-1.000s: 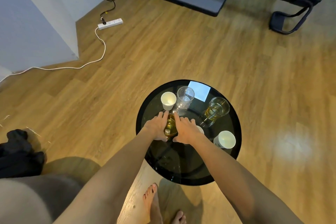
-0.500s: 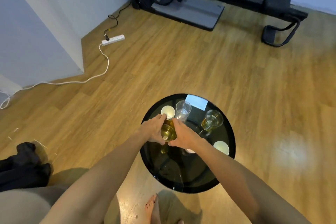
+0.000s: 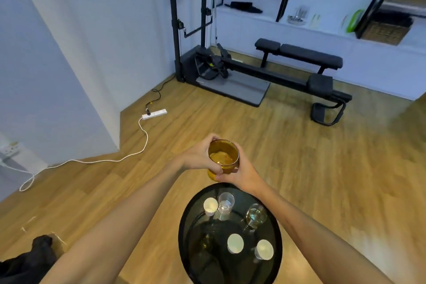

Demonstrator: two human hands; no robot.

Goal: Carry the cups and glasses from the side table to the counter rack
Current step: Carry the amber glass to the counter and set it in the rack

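Observation:
An amber glass (image 3: 223,157) is held up in the air beyond the far rim of the round black side table (image 3: 184,237). My left hand (image 3: 198,157) grips its left side and my right hand (image 3: 242,172) grips its right side and base. On the table stand three white paper cups (image 3: 210,205) (image 3: 235,243) (image 3: 264,249), a clear plastic cup (image 3: 226,202) and a clear stemmed glass (image 3: 254,215).
A white power strip (image 3: 154,114) and its cable (image 3: 96,161) lie on the wood floor to the left. A black weight bench (image 3: 299,57) and cable machine (image 3: 189,30) stand at the back wall. A dark cloth (image 3: 27,260) lies at the lower left.
Both hands have lifted the amber glass off the table and carried it up and forward. The view has tilted upward, showing the back wall.

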